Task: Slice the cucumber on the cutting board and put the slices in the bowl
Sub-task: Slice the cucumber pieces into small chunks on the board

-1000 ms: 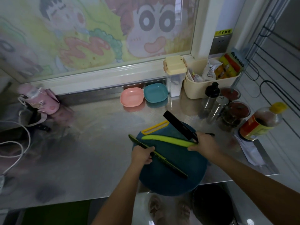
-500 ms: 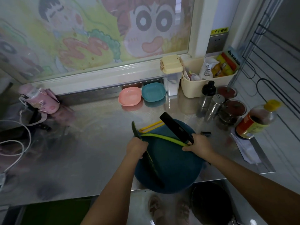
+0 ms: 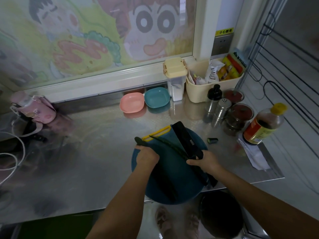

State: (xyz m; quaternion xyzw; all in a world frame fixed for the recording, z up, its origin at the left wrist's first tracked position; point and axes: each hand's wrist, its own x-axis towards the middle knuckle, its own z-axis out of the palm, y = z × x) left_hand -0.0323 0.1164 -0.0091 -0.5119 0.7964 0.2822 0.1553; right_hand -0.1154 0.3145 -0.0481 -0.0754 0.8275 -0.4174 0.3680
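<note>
A person stands at a steel desk (image 3: pixel 96 152), seen from above, with both hands on a round dark teal cutting board (image 3: pixel 179 173). The cucumber lies on the board as two long, dark strips, not yet sliced across.

The left hand (image 3: pixel 146 156) is over the board's left edge, its fingers curled tightly round the first cucumber strip (image 3: pixel 138 141). One tip pokes out beyond the fist, past the board's far left edge. The rest appears to run back across the board toward its near edge.

The second cucumber strip (image 3: pixel 166 145) lies diagonally, from the board's yellow handle toward its right side. Its end there is pinned under the right hand (image 3: pixel 204 162). That hand's fingers also grip a black knife (image 3: pixel 187 140), whose broad blade points away toward the board's far edge, just beside this strip and roughly parallel to it.

For crosswise cuts, the blade likely needs turning across a strip's long axis.

A small cut cucumber end (image 3: pixel 212 140) sits on the desk just right of the board. Well beyond the board's far edge stand a pink bowl (image 3: pixel 132 105) and a teal bowl (image 3: pixel 156 100), side by side; which is meant for the slices is unclear.
</note>
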